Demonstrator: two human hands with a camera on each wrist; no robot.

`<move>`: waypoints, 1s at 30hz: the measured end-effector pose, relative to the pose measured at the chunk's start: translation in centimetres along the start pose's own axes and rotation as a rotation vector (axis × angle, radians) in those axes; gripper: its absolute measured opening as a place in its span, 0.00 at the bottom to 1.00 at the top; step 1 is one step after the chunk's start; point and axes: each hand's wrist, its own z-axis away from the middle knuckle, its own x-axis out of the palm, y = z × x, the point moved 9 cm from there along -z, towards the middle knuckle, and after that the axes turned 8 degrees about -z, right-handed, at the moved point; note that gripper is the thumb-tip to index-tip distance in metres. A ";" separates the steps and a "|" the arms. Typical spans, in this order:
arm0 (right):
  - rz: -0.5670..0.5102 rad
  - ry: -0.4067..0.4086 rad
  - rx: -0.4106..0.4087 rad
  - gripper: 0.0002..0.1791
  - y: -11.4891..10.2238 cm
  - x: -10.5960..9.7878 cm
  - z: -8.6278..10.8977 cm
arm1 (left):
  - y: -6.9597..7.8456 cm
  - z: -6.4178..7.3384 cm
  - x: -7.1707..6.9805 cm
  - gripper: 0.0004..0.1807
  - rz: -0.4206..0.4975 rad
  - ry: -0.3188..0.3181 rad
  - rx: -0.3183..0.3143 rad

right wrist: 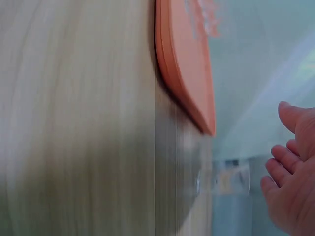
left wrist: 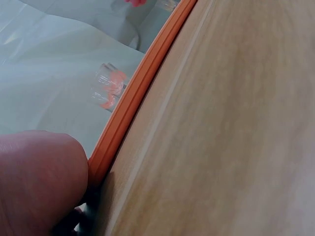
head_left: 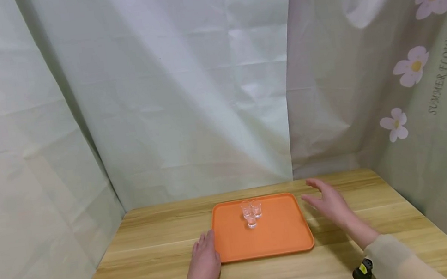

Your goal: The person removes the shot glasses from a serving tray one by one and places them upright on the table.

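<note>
An orange tray (head_left: 281, 237) lies on the wooden table. Three small clear glasses stand close together towards its back: a back-left glass (head_left: 246, 209), a back-right glass (head_left: 256, 209) and a front glass (head_left: 251, 221). My left hand (head_left: 206, 261) rests at the tray's left edge by the front corner, its fingers stretched along the rim. Off the tray's right side, my right hand (head_left: 331, 203) hovers with thumb and fingers spread and nothing held. In the right wrist view, another clear glass (right wrist: 230, 178) stands on the table beyond the tray's corner, near these fingers.
Pale curtains (head_left: 184, 93) hang behind the table and along both sides, with printed flowers at the right. A black device (head_left: 363, 272) is strapped at my right wrist. Bare wood (head_left: 156, 241) stretches left of the tray.
</note>
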 end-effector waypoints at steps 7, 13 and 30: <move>-0.019 -0.081 -0.035 0.34 -1.9 3.8 -0.2 | -0.2 -0.2 0.2 0.31 -0.013 -0.008 -0.003; -0.049 -0.151 -0.005 0.31 -2.0 7.1 -0.5 | -0.1 -0.3 0.4 0.31 -0.009 -0.007 -0.002; -0.193 -0.206 0.017 0.28 -2.3 12.0 -2.3 | -0.2 -0.1 0.3 0.31 0.005 -0.018 -0.019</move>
